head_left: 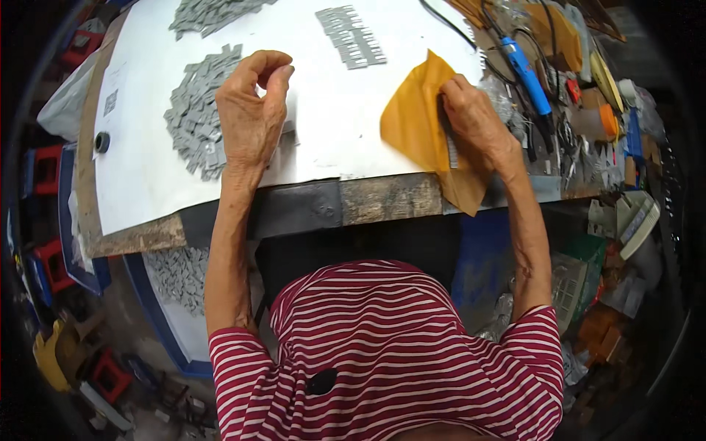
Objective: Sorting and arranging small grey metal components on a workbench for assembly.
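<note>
Yellow envelope (415, 121) under right hand (474, 121)

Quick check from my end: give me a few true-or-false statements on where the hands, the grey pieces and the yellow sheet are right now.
1. The left hand is beside a heap of small grey pieces. True.
2. The right hand lies on the blue-handled tool. False: it rests on a yellow sheet; the tool lies apart, farther back.
3. The yellow sheet hangs over the table's near edge. True.
4. The bench top is covered in black cloth. False: white paper covers it.
</note>
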Demonstrator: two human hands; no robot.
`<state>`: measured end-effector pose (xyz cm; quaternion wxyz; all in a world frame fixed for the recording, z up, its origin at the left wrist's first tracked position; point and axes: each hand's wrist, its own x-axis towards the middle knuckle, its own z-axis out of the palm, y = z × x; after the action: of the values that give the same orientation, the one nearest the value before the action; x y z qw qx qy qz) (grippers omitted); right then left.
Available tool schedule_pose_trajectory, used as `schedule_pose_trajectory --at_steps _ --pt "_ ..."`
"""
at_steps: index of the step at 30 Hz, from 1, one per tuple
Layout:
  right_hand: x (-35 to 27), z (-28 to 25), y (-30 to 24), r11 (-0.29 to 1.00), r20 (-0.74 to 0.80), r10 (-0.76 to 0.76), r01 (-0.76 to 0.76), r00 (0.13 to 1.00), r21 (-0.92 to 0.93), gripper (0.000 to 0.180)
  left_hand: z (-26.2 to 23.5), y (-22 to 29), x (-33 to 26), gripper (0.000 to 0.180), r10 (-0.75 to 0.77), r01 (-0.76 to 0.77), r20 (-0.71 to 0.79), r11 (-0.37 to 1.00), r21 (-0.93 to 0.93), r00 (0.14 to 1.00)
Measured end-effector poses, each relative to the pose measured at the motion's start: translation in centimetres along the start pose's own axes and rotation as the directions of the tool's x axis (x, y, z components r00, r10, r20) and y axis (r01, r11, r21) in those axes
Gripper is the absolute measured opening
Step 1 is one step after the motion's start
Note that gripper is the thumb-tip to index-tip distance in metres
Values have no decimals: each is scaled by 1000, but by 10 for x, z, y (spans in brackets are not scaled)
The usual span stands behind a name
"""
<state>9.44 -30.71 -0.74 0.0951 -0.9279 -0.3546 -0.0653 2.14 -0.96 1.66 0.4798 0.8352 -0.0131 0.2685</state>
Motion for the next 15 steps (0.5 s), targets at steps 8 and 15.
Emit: schedule_pose_trajectory --at_steps 8,15 --pt "6 -2 -7 999 23 -30 31 999 -30 6 -25 -10 -19 9 20 -30 56 983 183 998" --pt "5 -4 -7 999 14 -43 43 999 -13 8 -24 -18 -34 13 114 -212 256 892 400 960"
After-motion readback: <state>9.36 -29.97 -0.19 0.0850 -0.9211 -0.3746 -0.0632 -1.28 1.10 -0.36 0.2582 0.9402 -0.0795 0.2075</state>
